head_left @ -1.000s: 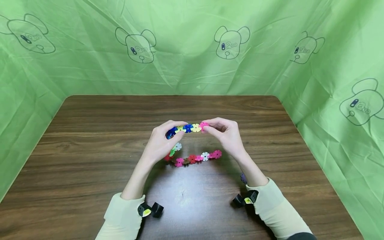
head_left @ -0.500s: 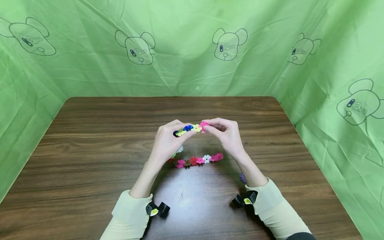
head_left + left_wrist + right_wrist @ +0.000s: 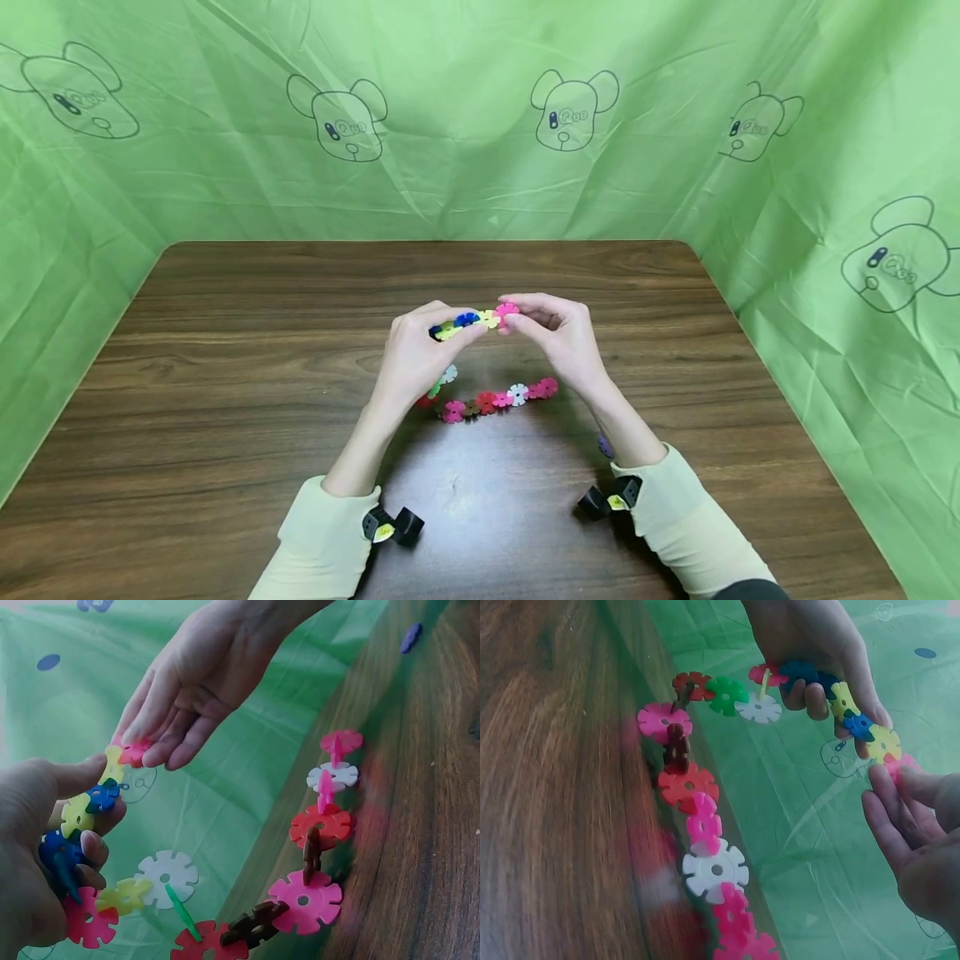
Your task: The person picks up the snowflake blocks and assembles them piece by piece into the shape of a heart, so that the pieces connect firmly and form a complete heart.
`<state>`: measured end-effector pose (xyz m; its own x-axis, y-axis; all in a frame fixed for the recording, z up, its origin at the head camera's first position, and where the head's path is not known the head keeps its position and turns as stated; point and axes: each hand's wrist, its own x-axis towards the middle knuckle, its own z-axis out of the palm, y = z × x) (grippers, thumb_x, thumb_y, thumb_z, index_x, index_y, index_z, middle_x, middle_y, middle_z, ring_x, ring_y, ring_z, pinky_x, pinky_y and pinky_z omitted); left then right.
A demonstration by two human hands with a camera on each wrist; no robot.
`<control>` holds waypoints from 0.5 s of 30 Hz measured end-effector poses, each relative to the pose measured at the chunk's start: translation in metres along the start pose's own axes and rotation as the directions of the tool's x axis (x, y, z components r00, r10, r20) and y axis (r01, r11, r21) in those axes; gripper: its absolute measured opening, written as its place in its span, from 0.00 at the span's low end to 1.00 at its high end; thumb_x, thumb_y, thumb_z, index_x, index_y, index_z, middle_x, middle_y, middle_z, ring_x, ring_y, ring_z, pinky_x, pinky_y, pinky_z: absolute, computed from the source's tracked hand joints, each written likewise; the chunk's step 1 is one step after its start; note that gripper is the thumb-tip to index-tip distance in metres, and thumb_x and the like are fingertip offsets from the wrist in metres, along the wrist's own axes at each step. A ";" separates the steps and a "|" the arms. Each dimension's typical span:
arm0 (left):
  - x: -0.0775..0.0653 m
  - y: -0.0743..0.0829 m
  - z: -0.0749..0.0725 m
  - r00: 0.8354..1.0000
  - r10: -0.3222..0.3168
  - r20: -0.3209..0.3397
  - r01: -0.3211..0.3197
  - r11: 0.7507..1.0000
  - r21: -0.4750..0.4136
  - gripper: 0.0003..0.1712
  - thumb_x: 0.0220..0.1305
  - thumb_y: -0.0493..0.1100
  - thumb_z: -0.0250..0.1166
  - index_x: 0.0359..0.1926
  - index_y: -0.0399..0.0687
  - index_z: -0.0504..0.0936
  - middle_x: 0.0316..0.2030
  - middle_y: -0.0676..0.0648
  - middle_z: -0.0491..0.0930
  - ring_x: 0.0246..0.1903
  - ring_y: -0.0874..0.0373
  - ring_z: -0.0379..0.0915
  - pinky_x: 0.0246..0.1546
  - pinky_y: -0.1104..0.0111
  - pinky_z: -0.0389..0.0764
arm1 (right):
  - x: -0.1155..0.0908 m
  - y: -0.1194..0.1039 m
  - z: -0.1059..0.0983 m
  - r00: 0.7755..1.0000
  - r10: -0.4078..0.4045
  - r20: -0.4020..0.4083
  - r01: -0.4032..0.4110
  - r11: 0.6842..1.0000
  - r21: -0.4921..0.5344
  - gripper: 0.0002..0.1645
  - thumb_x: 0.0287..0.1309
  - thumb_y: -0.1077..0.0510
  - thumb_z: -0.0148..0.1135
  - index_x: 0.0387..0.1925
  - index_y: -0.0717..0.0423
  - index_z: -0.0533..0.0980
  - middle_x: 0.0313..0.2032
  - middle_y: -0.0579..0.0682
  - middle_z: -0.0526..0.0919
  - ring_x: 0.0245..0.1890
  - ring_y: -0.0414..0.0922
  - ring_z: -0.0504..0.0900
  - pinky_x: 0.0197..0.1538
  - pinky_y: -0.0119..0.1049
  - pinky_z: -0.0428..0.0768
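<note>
A chain of flower-shaped interlocking plastic discs [image 3: 486, 403] curves from my hands down toward the table, in pink, red, white, brown, green, yellow and blue. My left hand [image 3: 415, 354] grips its upper part, thumb and fingers around the blue and yellow discs [image 3: 843, 699]. Between the thumb and fingers of my right hand [image 3: 566, 346] is a pink disc [image 3: 507, 312], which meets the yellow disc [image 3: 885, 742] at the chain's upper end. Whether the two are fully slotted together I cannot tell. In the head view my left hand covers part of the chain.
One loose purple disc [image 3: 605, 447] lies on the brown wooden table [image 3: 225, 417], partly hidden by my right forearm. Green cloth [image 3: 465, 192] with drawn animal heads hangs behind the table and along its sides. A small black camera sits on each wrist.
My left hand has shifted right along the chain, closer to the right hand, which has barely moved. The hanging part of the chain has swung slightly right with it.
</note>
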<state>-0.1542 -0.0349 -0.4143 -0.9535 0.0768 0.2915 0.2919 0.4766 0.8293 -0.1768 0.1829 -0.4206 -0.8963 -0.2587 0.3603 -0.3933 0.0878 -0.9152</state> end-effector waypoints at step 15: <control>0.000 -0.010 -0.010 0.993 -0.116 -0.020 0.115 0.992 -0.058 0.18 0.65 0.60 0.70 0.48 0.58 0.91 0.41 0.52 0.89 0.32 0.56 0.73 0.34 0.65 0.74 | -0.016 0.007 -0.048 0.988 0.124 0.093 -0.095 0.959 -0.268 0.15 0.66 0.57 0.69 0.52 0.53 0.85 0.50 0.53 0.90 0.46 0.37 0.88 0.50 0.33 0.85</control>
<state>-0.1560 -0.0486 -0.4179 -0.9793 0.0034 0.2024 0.1841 0.4309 0.8834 -0.1749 0.2338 -0.4243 -0.9152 -0.3337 0.2260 -0.3469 0.3670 -0.8631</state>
